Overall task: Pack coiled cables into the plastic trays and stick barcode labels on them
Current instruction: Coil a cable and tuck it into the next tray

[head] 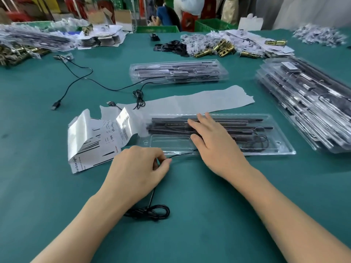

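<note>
your left hand (140, 166) pinches the black cable (152, 212) just short of the clear tray (284, 151), with the cable's coil lying back by your wrist. your right hand (214, 145) presses flat, fingers straight, on the dark rods (247, 121) already seated beyond the pinch. i'd judge this tray half done: the cable is not yet tucked in and no barcode label shows on it, while filled trays (307, 103) sit stacked well right of your grip.

From my end, all I see of the body is two bare forearms ending in the left hand (136, 168) and the right hand (218, 149). Both arms are uncovered right to the frame's edge, wrists slim.
</note>
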Motion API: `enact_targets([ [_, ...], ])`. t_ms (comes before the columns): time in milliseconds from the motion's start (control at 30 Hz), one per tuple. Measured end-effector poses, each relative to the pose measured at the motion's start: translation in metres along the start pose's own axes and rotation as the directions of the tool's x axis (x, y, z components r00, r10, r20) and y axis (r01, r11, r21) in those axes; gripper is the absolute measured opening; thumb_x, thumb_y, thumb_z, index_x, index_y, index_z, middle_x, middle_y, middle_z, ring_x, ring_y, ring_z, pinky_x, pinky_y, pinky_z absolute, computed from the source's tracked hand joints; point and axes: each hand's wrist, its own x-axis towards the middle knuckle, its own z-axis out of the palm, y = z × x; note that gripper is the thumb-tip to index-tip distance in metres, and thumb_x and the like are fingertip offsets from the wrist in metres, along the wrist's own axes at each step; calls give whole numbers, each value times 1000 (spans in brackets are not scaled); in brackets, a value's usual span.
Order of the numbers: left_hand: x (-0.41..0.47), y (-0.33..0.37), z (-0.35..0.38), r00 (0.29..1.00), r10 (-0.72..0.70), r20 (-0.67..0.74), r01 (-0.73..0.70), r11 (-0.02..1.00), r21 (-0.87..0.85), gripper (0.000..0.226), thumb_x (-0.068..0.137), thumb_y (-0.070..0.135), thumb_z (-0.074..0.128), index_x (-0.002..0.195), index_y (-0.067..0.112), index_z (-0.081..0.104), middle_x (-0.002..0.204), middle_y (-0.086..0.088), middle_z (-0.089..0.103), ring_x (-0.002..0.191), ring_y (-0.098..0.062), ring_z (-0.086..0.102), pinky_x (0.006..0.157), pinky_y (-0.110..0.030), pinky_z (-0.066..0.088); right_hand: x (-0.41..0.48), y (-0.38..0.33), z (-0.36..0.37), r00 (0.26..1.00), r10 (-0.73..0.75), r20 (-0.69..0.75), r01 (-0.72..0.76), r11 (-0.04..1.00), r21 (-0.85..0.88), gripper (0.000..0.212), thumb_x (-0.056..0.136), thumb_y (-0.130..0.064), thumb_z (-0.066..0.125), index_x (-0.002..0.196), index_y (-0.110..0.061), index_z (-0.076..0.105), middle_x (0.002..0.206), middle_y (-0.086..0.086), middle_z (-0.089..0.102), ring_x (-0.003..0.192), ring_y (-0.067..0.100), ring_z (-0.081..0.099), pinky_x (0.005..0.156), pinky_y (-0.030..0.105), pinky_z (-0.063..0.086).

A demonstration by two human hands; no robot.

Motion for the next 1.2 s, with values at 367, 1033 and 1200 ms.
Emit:
enact_targets([
  [367, 6, -19, -25, 856, 104, 506, 81, 941, -330, 29, 87, 44, 67, 67, 24, 62, 54, 10, 45, 53, -7, 36, 53, -17, 32, -1, 6, 9, 1000, -4, 13, 6, 993, -120, 51, 110, -39, 22, 159, -31, 32, 170, 0, 22, 158, 17, 9, 128, 41, 10],
  [1033, 10, 9, 1, 989, -63, 134, 146, 288, -946, 24, 74, 48, 77, 85, 27, 78, 56, 3, 51, 48, -10, 48, 49, -15, 37, -12, -2, 0, 966, -208, -151, 248, 908, 337, 12, 98, -27, 68, 96, -21, 77, 102, -11, 66, 103, 10, 51, 90, 30, 41],
  [1200, 14, 13, 4, 995, -69, 74, 93, 317, -944, 16, 74, 40, 79, 86, 29, 78, 72, 3, 69, 61, -11, 64, 48, -17, 42, -13, -5, -4, 981, -154, -117, 189, 887, 422, 9, 95, -21, 72, 88, -26, 72, 89, -14, 64, 91, 11, 48, 81, 24, 39],
])
